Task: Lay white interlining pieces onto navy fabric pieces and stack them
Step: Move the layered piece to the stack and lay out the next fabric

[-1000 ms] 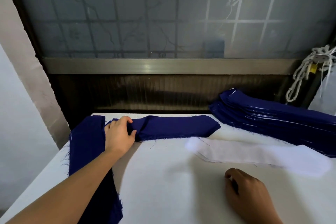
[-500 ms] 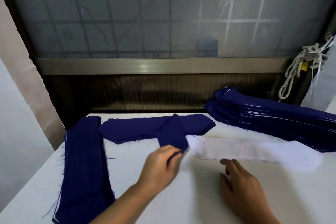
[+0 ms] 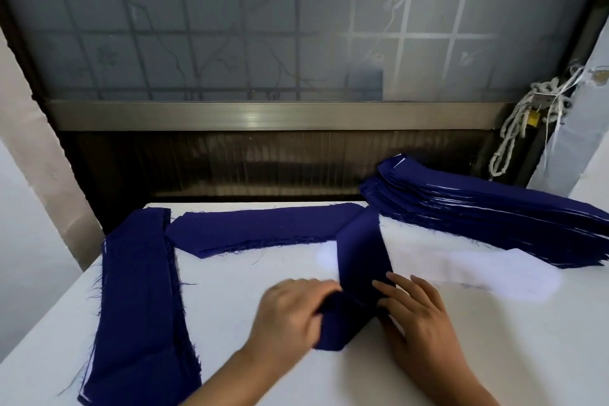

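Head view only. Left hand (image 3: 293, 310) has its fingers curled onto the near end of the navy piece (image 3: 359, 257); it reads as a pinch, but motion blur hides the exact contact. Right hand (image 3: 418, 316) lies flat-ish, fingers mostly straight, touching the right edge of that same end, not closed round it. The navy piece is doubled over: its far length lies flat across the back of the table (image 3: 237, 300), and its right part is folded back toward the person, crossing over the left end of the white interlining piece (image 3: 478, 269). Risks, my read: the fold drags or rucks the interlining underneath, since it is light and nothing pins it; a one-sided pull skews the navy piece, so the edges won't match when layered; frayed threads could snag on the supply pile (image 3: 138, 290) just beside its left end. The interleaved stack (image 3: 487, 211) sits just behind the interlining, so a wide sweep could clip its overhanging edge. Hidden: the interlining's left tip under the fold, both thumbs, the stack's right end past the frame, and the pile's near end.
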Motion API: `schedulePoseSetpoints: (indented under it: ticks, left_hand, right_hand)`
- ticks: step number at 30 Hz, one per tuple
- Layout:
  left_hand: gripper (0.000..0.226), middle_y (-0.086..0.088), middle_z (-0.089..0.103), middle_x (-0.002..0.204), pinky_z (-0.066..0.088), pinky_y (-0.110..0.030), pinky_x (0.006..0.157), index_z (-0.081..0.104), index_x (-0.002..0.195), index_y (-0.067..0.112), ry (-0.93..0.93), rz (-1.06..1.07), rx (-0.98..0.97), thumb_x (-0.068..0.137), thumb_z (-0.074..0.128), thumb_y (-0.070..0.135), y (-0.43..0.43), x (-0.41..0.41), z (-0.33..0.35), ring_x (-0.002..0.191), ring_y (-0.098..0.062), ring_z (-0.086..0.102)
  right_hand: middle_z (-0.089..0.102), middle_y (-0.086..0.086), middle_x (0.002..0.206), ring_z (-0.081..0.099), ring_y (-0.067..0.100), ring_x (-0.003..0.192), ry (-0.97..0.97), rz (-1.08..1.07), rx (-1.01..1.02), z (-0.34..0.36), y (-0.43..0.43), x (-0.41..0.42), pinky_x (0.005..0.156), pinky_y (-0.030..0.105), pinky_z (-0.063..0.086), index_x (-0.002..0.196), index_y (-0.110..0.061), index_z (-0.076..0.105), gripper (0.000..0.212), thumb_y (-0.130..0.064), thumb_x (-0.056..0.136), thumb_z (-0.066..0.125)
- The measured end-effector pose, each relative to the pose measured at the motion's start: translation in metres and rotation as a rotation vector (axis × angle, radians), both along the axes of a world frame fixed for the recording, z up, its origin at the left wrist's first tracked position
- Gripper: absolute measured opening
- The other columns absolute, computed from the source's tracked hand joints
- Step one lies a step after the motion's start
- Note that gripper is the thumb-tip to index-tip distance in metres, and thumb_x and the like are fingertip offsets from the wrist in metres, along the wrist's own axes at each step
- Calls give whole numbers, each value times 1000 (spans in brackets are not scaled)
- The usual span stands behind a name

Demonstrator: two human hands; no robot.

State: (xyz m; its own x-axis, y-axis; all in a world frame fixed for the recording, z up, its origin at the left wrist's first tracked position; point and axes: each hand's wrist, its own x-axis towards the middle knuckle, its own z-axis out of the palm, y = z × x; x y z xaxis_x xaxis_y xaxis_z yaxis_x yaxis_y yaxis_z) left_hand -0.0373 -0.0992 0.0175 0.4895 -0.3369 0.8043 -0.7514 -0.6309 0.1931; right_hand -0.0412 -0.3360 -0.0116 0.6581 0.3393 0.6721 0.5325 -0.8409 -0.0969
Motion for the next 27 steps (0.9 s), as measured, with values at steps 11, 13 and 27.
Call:
schedulePoseSetpoints:
  ticks: [11, 13, 27]
  left_hand:
    - [18, 10, 61, 57, 43, -24, 53, 72, 101, 13, 412, 537, -596, 98, 59, 25, 69, 26, -9, 51, -9, 57]
    - [15, 12, 63, 59, 46, -24, 56, 73, 98, 15, 445, 548, -630, 96, 63, 26, 71, 26, -14, 58, -5, 61]
    - [9, 17, 63, 65, 41, -26, 54, 65, 78, 33, 742, 773, -270, 85, 71, 33, 71, 28, -18, 64, -9, 58]
  right_hand:
    - [70, 11, 93, 56, 23, 101, -126, -327, 54, 3, -55, 0, 109, 41, 29, 97, -2, 70, 33, -23, 90, 46]
    - [70, 11, 90, 55, 26, 97, -95, -455, 122, 5, -73, -3, 106, 42, 29, 104, -3, 68, 34, -26, 89, 47]
    - [69, 8, 83, 55, 35, 96, 281, -823, 379, 5, -90, -2, 98, 45, 25, 107, -12, 62, 19, -11, 89, 60]
